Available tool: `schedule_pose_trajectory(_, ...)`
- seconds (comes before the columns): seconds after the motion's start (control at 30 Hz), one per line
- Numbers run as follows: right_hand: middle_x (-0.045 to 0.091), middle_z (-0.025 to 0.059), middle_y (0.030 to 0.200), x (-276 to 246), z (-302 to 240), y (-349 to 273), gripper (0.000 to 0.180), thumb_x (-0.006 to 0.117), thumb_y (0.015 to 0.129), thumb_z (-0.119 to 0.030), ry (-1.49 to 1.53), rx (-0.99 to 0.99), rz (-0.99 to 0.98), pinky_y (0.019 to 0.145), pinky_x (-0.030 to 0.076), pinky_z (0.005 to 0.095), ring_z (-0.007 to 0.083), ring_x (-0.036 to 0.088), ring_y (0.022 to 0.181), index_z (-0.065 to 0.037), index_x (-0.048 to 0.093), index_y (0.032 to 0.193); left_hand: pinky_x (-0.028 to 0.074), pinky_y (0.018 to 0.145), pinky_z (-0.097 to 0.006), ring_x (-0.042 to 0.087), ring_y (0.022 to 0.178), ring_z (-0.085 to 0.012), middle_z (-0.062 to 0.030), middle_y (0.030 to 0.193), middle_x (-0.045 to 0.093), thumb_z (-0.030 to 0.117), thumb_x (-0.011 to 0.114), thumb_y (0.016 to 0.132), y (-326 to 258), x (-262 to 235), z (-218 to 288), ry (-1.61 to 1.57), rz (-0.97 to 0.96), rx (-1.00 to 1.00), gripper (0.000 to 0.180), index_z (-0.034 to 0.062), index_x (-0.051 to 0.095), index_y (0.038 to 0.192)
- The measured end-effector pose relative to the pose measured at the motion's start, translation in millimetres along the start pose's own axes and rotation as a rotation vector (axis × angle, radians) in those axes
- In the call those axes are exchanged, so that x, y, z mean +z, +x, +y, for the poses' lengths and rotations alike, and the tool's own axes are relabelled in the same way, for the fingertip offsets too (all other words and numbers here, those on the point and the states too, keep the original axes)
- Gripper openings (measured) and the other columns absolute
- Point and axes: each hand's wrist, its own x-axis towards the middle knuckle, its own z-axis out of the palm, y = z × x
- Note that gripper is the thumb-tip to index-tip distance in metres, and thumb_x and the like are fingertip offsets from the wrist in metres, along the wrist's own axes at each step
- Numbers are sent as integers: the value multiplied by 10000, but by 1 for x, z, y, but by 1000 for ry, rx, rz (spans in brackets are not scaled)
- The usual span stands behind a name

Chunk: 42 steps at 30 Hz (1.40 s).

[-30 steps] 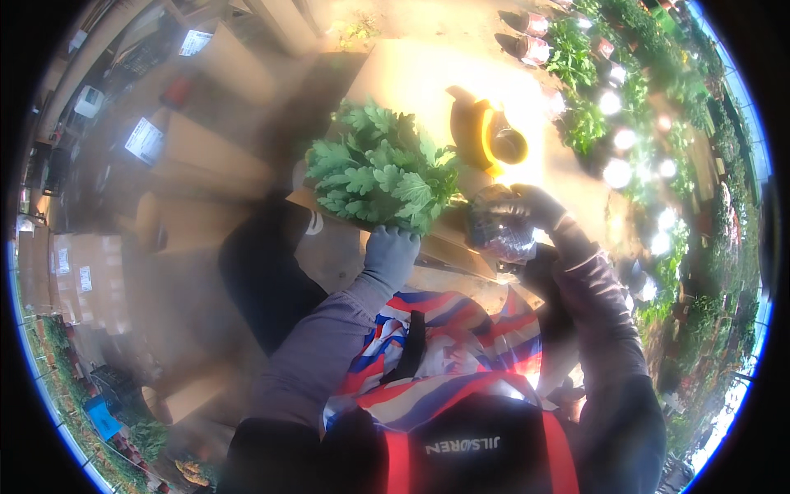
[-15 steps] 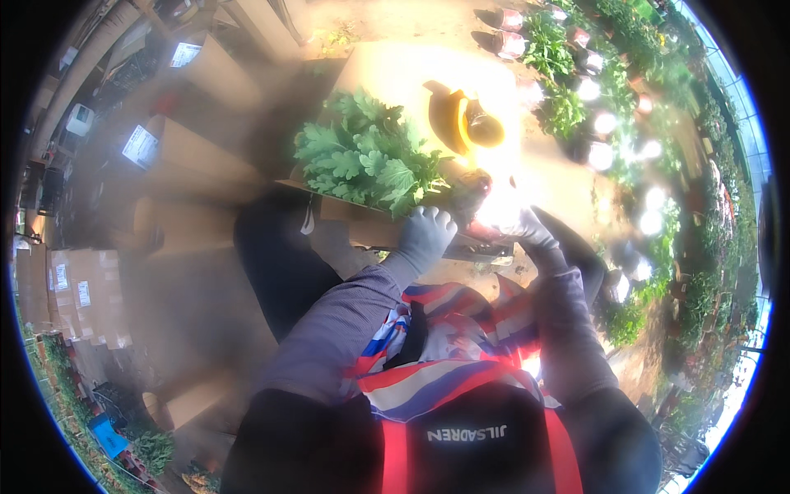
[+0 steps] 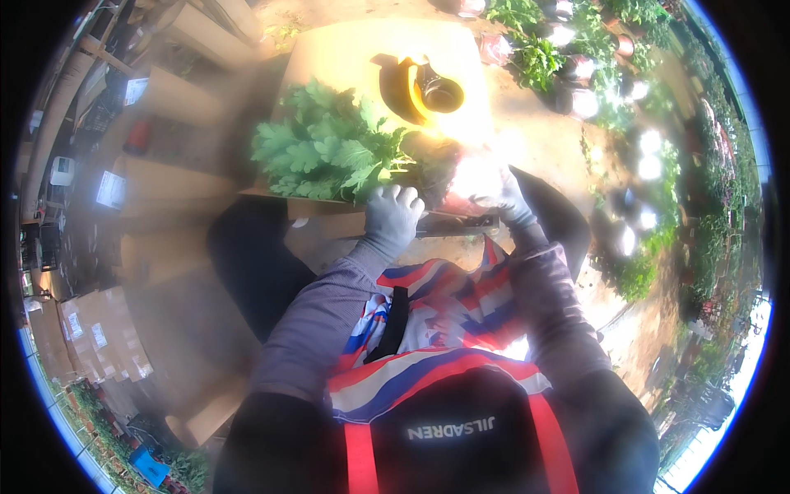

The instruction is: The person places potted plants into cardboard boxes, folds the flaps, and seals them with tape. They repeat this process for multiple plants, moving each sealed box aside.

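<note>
A leafy green plant lies on its side on a sunlit cardboard surface, leaves toward the left. Its dark root ball points right, with a pinkish, shiny wrap or pot at its end. My left hand, in a pale grey glove, is closed with curled fingers by the stems at the near edge. What lies in those fingers is hidden. My right hand, also gloved, grips the near right side of the pinkish wrap; glare washes out its fingertips.
Beyond the plant stands a yellow curved object with a dark round middle. Potted plants line the ground at right. Cardboard pieces lie at left, with stacked boxes farther back. Striped cloth covers my lap.
The whole view has shifted, so the plant and surface appear farther left and higher. Both hands stay at the plant; more of the pinkish wrap shows beside my right hand.
</note>
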Motion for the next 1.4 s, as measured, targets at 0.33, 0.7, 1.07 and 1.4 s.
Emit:
schedule_pose_trajectory(0.33,571,84,1336,-1,-16,5,1070,868,586,-2,-32,188,0,846,582,323,218,613,1139,-58,344,1517,481,949,-429,568,1144,-250,-96,1329,569,246,625,863,21,-38,9,47,121,91,469,140,583,1318)
schedule_pose_trajectory(0.7,611,95,1314,3,-55,43,1070,991,527,-196,-37,316,-331,1006,487,350,195,564,1206,-27,455,1438,505,647,-339,637,992,-244,-186,1473,491,247,647,912,27,-8,47,-82,84,-44,456,121,559,1342)
schedule_pose_trajectory(1.07,664,137,1254,112,-91,172,573,714,885,-251,-1554,-70,-370,953,508,383,233,665,1080,-42,540,1389,528,688,-368,529,1279,-416,-297,1450,427,244,562,890,44,-7,51,-15,-9,-47,573,37,483,1419)
schedule_pose_trajectory(1.4,679,107,1231,19,-82,202,347,580,943,-160,-640,-107,-203,957,500,316,199,628,1089,-43,654,1261,520,661,-375,632,876,-293,-196,1174,578,279,590,877,101,19,46,-113,-29,-402,481,35,576,1290)
